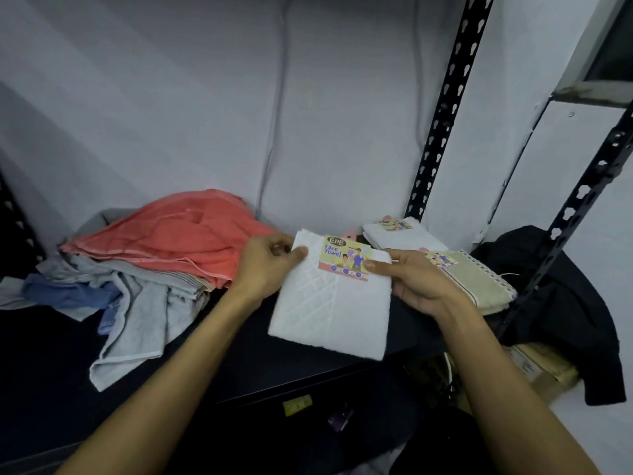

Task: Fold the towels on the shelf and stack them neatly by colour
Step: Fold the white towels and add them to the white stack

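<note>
A folded white towel [330, 310] with a colourful paper label [345, 258] near its top edge is held just above the dark shelf [212, 365], at the middle of the view; the left hand [265, 265] pinches its upper left corner, thumb on top and fingers curled under the cloth; the right hand [416, 286] grips its right edge, thumb pressed on the towel just beside the label and fingers curled beneath; to the left on the shelf lies a loose heap, with a coral towel [178, 238] spread on top of a crumpled pale grey towel [137, 317] and a blue cloth [72, 293] at the far left; behind the right hand, against the wall, sits another folded white towel [400, 236] with the same kind of label; just beside it, nearer the right edge of the shelf, lies a folded beige towel [479, 282], also labelled; a black garment [568, 310] hangs over the black metal upright [561, 228] at the right.
</note>
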A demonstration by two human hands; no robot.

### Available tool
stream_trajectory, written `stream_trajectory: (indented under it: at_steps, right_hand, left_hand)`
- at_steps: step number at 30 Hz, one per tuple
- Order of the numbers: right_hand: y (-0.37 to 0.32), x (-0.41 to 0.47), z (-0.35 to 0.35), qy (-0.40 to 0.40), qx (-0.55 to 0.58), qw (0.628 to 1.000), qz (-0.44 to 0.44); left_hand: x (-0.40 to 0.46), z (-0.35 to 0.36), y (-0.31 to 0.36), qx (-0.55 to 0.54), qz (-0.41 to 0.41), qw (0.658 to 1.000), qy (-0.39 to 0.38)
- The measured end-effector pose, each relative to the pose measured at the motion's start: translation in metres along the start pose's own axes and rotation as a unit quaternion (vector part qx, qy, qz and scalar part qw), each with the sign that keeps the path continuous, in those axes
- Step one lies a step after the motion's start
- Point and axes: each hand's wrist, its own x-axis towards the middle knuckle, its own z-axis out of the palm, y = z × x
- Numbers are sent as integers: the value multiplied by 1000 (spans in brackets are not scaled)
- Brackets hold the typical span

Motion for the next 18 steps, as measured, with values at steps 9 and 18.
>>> stream_trajectory:
  at_steps: [9, 18]
  right_hand:
    - [51, 79, 12, 156, -394, 905, -29]
    - [91, 48, 58, 112, -626, 761, -133]
  left_hand:
    - [9, 34, -63, 282, -28, 959, 24]
    - [-4, 70, -72, 294, 74, 948, -98]
